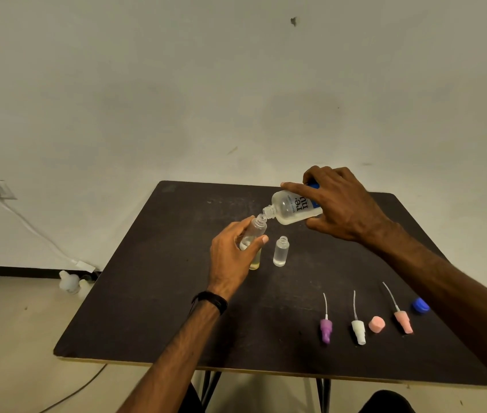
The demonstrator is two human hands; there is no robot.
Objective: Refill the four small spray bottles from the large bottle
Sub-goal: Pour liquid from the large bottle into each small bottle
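A person's two bare arms reach over a dark square table set against a pale wall; the right hand holds the large bottle, a clear bottle with dark lettering, its grip clenched round the body with the forefinger stretched along the top; the bottle is tipped down to the left, its open neck meeting the mouth of a small bottle; the left hand holds that small bottle tilted toward the large one, fingers and thumb wrapped round its lower half; a little liquid shows inside it; a dark band circles the left wrist.

Just beneath the left thumb, the base of another small bottle with yellowish liquid peeks out, standing on the table; just right of it a third small bottle stands upright and uncapped, holding clear liquid.

Near the table's near right edge lies a row of loose parts, each apart from the next: a purple sprayer with its tube pointing far; a white sprayer; a pink cap; a pink sprayer; farthest right, a blue cap, just beside the right forearm.

On the floor left of the table sit two pale containers; a white cable runs down the wall toward them.
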